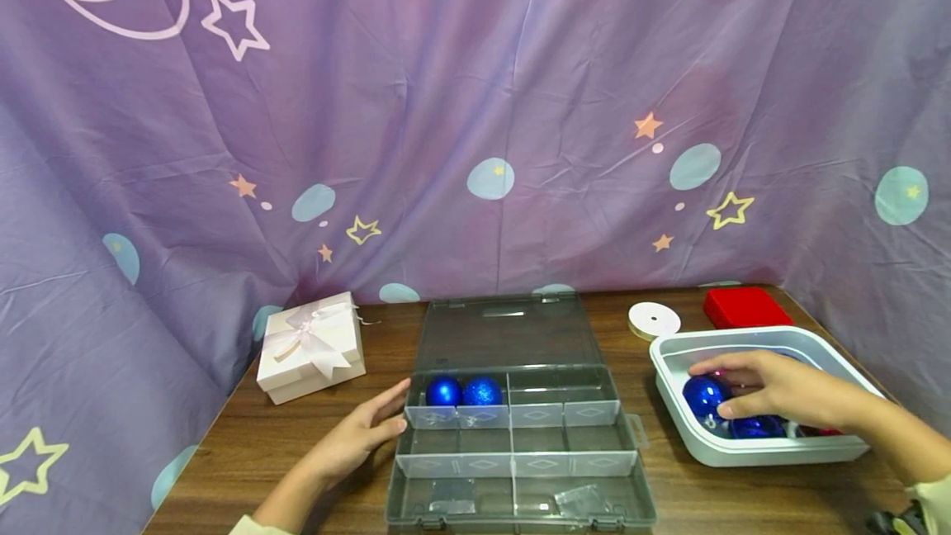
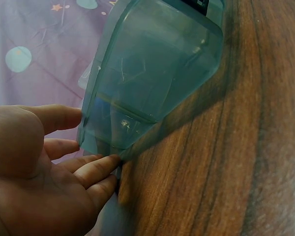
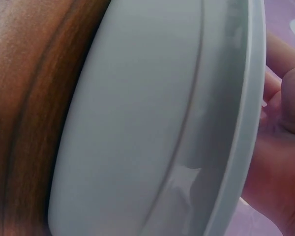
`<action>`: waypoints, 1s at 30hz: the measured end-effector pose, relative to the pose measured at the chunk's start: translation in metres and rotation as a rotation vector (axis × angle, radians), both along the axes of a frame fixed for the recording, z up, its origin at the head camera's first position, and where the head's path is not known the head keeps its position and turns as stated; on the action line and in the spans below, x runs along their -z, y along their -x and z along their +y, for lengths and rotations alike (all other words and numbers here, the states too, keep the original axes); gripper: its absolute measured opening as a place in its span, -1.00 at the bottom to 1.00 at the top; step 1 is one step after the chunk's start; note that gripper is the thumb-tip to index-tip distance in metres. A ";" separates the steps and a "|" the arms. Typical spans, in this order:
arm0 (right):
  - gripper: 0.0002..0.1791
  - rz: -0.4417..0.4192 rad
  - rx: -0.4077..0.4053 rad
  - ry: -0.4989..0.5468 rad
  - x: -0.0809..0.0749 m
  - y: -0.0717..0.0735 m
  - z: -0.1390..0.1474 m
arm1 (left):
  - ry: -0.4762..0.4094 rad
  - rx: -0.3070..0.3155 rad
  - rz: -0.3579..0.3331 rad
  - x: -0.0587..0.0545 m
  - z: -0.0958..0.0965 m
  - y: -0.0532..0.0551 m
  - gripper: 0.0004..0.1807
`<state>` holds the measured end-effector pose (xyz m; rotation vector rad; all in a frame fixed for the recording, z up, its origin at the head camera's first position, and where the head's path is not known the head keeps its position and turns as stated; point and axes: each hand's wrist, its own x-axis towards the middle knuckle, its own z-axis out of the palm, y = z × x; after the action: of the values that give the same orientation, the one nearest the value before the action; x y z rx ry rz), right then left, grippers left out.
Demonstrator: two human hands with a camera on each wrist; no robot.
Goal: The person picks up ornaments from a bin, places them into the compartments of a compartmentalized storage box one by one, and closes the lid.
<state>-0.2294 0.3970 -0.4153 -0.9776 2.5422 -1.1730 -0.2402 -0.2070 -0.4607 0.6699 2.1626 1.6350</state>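
Observation:
A smoky clear divided organizer box [image 1: 513, 440] lies with its lid folded back. Two blue Christmas baubles, a matte one [image 1: 444, 391] and a glittery one [image 1: 482, 391], sit in its back left compartment. My left hand [image 1: 355, 440] touches the box's left side with fingers fairly straight; the left wrist view shows its fingertips at the box wall [image 2: 152, 64]. Inside the pale tub [image 1: 773, 456], my right hand [image 1: 780, 386] has thumb and fingers around a shiny blue bauble [image 1: 703, 396]. The tub wall [image 3: 137, 113] hides most of that hand in the right wrist view.
Another blue bauble [image 1: 756, 427] and some partly hidden red items lie in the tub. Behind it are a red box [image 1: 746, 308] and a white ribbon spool [image 1: 654, 319]. A white gift box [image 1: 312, 347] with a bow stands back left. A purple curtain [image 1: 475, 122] hangs behind the table.

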 end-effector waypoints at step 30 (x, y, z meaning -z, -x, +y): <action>-0.45 -0.015 0.066 0.012 -0.047 -0.002 -0.013 | 0.011 -0.007 0.001 0.000 0.000 0.000 -0.25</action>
<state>-0.2277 0.3840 -0.3678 -0.8906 2.5774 -1.2095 -0.2404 -0.2074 -0.4611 0.6608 2.1755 1.6259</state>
